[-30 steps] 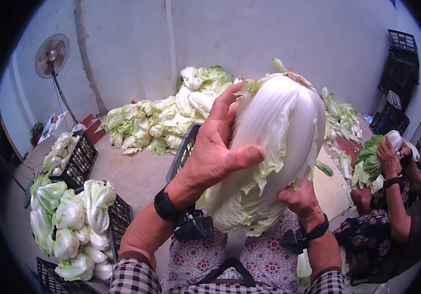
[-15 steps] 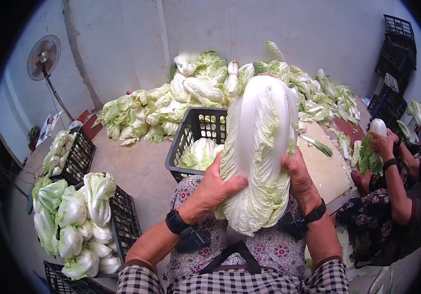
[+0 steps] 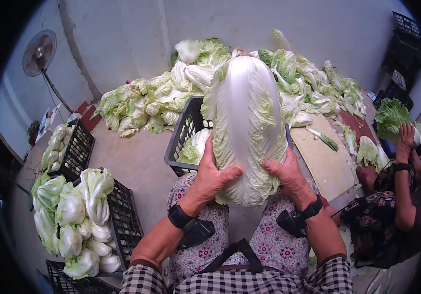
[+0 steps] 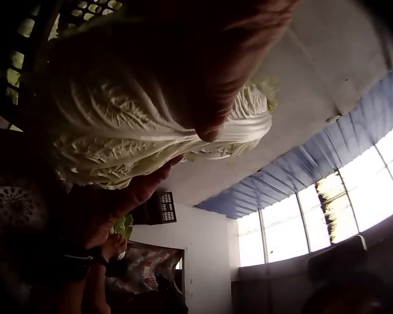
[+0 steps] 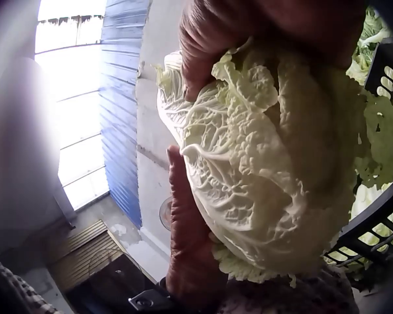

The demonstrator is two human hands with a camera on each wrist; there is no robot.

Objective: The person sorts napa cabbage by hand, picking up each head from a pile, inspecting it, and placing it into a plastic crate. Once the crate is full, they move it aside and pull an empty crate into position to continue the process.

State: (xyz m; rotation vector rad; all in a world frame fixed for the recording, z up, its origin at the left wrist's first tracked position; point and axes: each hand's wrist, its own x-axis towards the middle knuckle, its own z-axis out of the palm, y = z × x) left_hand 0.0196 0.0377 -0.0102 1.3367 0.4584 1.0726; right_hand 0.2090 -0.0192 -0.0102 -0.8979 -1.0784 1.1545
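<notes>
A large napa cabbage (image 3: 244, 127) is held up before the lap, its white stem end pointing away and its leafy end toward the body. My left hand (image 3: 213, 171) grips its lower left side, thumb across the leaves. Opposite it, my right hand (image 3: 288, 171) grips the lower right side in the same manner. Most fingers are hidden beneath the head. Crinkled outer leaves of the cabbage (image 5: 242, 163) fill the right wrist view, with a loose leaf edge near the thumb. Behind it stands a black crate (image 3: 177, 142) with cabbage inside.
Piled cabbage leaves (image 3: 146, 105) lie along the wall. A cutting board (image 3: 325, 157) on the floor at right bears a loose leaf. Crates of trimmed cabbages (image 3: 71, 210) stand at left, near a fan (image 3: 40, 52). Another person (image 3: 404, 196) handles cabbage at far right.
The cabbage has turned from tilted rightward to straight, stem end away. My left hand has slid from its upper left side to the lower left. The other person's cabbage has changed position.
</notes>
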